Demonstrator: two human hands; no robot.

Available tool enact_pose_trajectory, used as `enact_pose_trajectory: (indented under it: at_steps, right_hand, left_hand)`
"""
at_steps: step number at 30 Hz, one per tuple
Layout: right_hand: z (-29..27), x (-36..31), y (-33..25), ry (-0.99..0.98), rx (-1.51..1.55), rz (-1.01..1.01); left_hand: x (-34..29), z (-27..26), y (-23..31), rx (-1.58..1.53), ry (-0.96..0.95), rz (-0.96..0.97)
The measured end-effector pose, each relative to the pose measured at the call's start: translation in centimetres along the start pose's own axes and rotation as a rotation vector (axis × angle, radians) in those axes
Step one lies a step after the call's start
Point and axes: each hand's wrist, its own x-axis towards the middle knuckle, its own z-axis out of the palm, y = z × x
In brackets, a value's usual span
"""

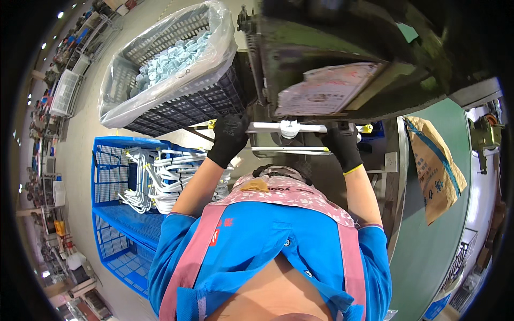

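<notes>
Both my hands wear black gloves and are closed around a white tube frame (267, 128) in front of the machine. My left hand (231, 138) grips its left end and my right hand (342, 143) its right end. Yellow pieces show beyond both hands. A white plastic fitting (289, 128) sits around the middle of the upper tube. Nearer to me runs a parallel white tube (289, 149) with a yellow tip; whether it belongs to the same frame I cannot tell. My fingers partly hide the frame's ends.
A green machine (332, 48) with a paper sheet stands close above my hands. To the left are a plastic-lined black crate (187, 101) of pale blue parts and a blue crate (110, 166) holding bent white tubes (176, 174). A brown paper sack (436, 166) lies on the green table (428, 251) at right.
</notes>
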Motion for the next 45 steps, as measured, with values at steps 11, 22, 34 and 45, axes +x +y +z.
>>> enact_pose_trajectory:
  at_steps: [11,22,34,45]
  right_hand:
    - [3.2,-1.6,1.4,0.052,-0.064,0.172]
    - [0.3,-0.5,-1.7,-0.248,-0.241,0.379]
    - [-0.2,-0.5,-1.0,-0.186,-0.409,0.209]
    - [-8.2,-1.8,-9.9,-0.184,-0.127,0.082]
  left_hand:
    - [-0.1,1.4,-1.4,-0.047,0.092,0.164]
    - [1.5,0.0,-1.3,-0.085,0.073,0.172]
    - [1.7,1.2,-2.3,-0.206,0.400,0.294]
    - [-1.2,-4.7,1.8,-0.368,0.063,0.286]
